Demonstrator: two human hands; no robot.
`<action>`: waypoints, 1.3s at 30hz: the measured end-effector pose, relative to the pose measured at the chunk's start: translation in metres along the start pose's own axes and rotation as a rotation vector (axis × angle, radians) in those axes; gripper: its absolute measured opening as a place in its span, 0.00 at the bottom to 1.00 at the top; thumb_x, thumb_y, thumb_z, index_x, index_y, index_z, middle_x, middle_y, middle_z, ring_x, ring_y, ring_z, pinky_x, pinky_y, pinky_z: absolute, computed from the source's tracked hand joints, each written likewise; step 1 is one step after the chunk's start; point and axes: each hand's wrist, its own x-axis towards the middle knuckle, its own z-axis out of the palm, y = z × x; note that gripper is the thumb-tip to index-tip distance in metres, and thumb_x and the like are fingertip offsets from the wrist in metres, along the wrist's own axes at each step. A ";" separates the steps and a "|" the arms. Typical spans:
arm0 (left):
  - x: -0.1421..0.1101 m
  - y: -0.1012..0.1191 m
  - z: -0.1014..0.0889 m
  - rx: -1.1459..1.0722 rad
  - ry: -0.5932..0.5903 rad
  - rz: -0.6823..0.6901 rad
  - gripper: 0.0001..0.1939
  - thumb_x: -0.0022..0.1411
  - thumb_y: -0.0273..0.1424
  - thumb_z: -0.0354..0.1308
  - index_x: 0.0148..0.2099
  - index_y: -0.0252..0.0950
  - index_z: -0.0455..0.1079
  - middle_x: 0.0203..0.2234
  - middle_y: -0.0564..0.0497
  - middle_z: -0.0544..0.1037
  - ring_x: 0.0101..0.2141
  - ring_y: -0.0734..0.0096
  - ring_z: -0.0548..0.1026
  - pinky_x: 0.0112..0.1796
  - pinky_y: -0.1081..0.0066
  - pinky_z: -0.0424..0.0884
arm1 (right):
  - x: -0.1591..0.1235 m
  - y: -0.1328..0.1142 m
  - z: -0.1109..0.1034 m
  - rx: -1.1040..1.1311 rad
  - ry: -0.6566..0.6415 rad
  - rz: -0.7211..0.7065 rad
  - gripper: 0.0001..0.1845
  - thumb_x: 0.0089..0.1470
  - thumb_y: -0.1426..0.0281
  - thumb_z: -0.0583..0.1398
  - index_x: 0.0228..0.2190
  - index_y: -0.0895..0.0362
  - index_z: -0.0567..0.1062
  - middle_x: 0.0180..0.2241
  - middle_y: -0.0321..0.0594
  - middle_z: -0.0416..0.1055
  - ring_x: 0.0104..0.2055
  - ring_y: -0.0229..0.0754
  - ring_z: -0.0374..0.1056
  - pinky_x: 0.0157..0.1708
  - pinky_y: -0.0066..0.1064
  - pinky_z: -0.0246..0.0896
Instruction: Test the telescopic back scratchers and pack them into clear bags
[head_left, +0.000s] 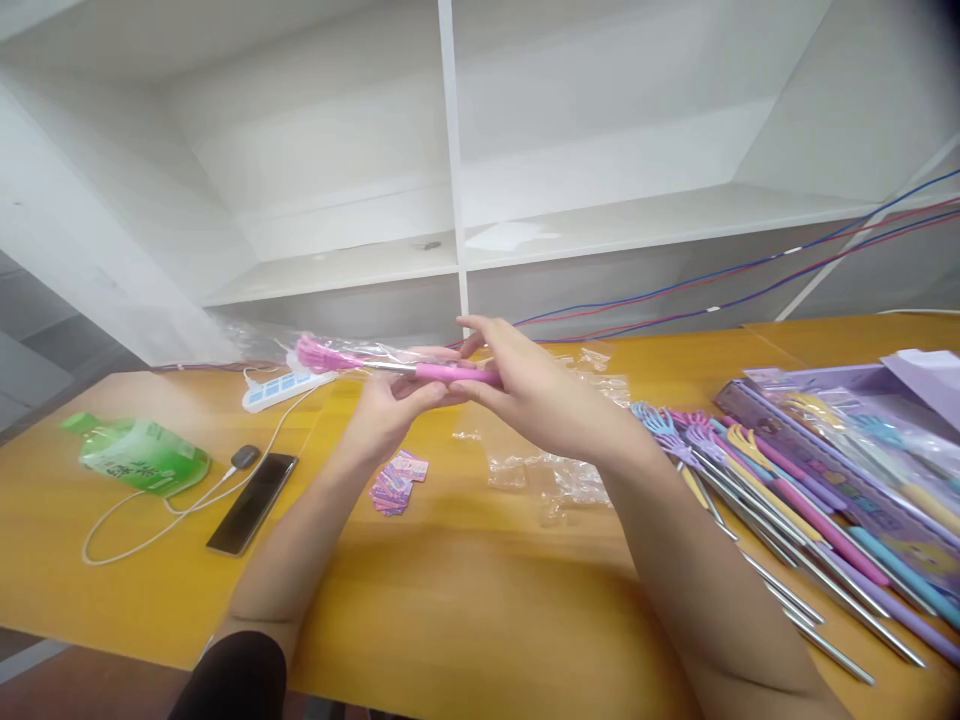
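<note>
Above the wooden table, both hands hold a pink back scratcher (454,373) with a metal shaft. Its pink claw head points left inside a clear plastic sleeve (367,352). My left hand (386,405) grips from below where handle and shaft meet. Round the handle's right end, my right hand (517,375) is closed, its index finger raised. Beneath the hands lie crumpled clear plastic bags (517,465) and a small pile of pink and purple cards (395,483). Unbagged back scratchers (780,500) in several colours lie heaped to the right.
A purple box (847,470) with bagged back scratchers stands at far right. On the left are a green bottle (146,455) lying on its side, a phone (253,503), a white cable (202,508) and a power strip (281,390). White shelving (330,270) rises behind the table.
</note>
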 end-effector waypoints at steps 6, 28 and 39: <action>0.004 0.016 -0.007 -0.063 0.135 0.067 0.19 0.65 0.42 0.73 0.50 0.34 0.78 0.48 0.39 0.86 0.48 0.54 0.86 0.48 0.56 0.87 | 0.003 0.000 -0.004 -0.027 0.056 0.015 0.31 0.68 0.56 0.61 0.66 0.54 0.66 0.61 0.50 0.71 0.57 0.50 0.72 0.56 0.44 0.69; 0.002 0.004 0.004 -0.179 0.092 -0.012 0.14 0.62 0.40 0.76 0.40 0.34 0.81 0.39 0.48 0.84 0.44 0.62 0.85 0.53 0.54 0.85 | 0.007 -0.006 -0.004 -0.080 0.263 -0.319 0.10 0.67 0.61 0.66 0.36 0.51 0.85 0.40 0.40 0.72 0.38 0.37 0.65 0.38 0.33 0.59; 0.001 0.009 -0.002 -0.150 0.008 -0.054 0.12 0.67 0.40 0.72 0.42 0.36 0.80 0.35 0.49 0.83 0.39 0.63 0.85 0.43 0.63 0.85 | 0.012 -0.001 -0.007 -0.076 0.102 -0.547 0.15 0.62 0.59 0.70 0.45 0.53 0.78 0.50 0.43 0.69 0.53 0.44 0.67 0.55 0.39 0.67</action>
